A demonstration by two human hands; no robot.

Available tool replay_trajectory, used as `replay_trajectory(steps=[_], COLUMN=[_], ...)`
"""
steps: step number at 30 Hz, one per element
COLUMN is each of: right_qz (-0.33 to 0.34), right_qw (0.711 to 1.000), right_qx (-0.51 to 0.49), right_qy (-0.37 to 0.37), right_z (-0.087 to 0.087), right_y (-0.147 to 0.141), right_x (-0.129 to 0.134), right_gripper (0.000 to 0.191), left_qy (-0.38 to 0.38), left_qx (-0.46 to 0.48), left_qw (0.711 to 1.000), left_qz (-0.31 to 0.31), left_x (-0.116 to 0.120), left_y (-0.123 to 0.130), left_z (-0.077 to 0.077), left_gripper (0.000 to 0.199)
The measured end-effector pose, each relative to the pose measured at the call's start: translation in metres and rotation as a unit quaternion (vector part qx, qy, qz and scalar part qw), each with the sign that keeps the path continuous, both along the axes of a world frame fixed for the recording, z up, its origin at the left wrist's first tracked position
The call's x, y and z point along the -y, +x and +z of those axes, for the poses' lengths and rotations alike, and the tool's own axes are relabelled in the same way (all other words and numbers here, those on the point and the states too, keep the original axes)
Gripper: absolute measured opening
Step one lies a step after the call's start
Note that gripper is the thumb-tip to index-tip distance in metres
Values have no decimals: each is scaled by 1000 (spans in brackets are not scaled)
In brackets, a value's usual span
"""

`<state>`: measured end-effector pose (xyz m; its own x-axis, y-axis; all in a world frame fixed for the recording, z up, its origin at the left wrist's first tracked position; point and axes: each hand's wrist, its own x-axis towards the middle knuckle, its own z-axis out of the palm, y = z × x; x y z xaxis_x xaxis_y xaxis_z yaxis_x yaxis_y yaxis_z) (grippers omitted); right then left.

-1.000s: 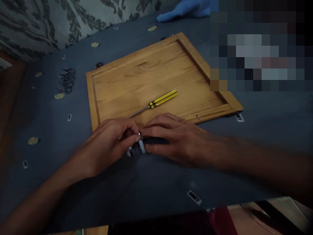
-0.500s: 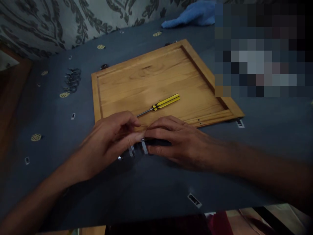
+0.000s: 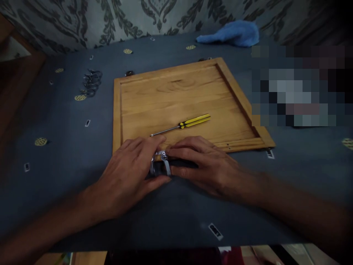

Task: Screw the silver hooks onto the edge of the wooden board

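At the near edge of the wooden panel point(image 3: 173, 95), in the head view, both hands meet around a small metal bracket point(image 3: 167, 163) with a cross-head screw at its upper end. The left hand point(image 3: 125, 173) comes in from the left, fingers over the panel's edge and thumb stretched out below, a gap between them; its grip is loose and spread. The right hand point(image 3: 211, 165) has fingertips by the bracket's upper end and its thumb at the lower end (whether it truly squeezes the metal, I cannot tell). A dark strip point(image 3: 186, 163) shows between the right hand's fingers and thumb.

The panel lies flat on the dark blue tablecloth point(image 3: 138, 228), its raised frame facing up. On it rests a screwdriver point(image 3: 194, 120) with a yellow and black handle, its tip just beyond the left hand's fingers. To the left of the panel, well apart, sits a cluster of dark metal pieces point(image 3: 92, 82) (too dim to make out singly). A blue cloth point(image 3: 239, 34) lies crumpled beyond the panel's far edge, near the patterned wall point(image 3: 124, 18).
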<state>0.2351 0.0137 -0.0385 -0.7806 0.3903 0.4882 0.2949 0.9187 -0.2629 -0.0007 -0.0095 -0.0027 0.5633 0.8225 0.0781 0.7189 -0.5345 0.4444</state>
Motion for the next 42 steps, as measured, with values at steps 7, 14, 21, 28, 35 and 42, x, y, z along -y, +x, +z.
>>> replay_trajectory(steps=[7, 14, 21, 28, 35, 42], right_qz=[-1, 2, -5, 3, -29, -53], right_qw=[1000, 1000, 1000, 1000, 998, 997], right_qx=[16, 24, 24, 18, -36, -7], right_qy=[2, -6, 3, -21, -43, -50], right_z=[4, 5, 5, 7, 7, 6], right_y=[1, 1, -1, 1, 6, 3], right_x=[-1, 0, 1, -1, 1, 2], right_gripper=[22, 19, 19, 18, 26, 27], left_qy=[10, 19, -17, -20, -16, -2], left_qx=[4, 6, 27, 39, 32, 25], left_qw=[1000, 1000, 999, 999, 999, 1000], left_qz=[6, 8, 18, 29, 24, 15], left_x=[1, -1, 0, 0, 1, -1], left_y=[2, 3, 5, 5, 4, 5], left_z=[-2, -2, -1, -2, -3, -2], left_gripper=[65, 70, 66, 65, 67, 65])
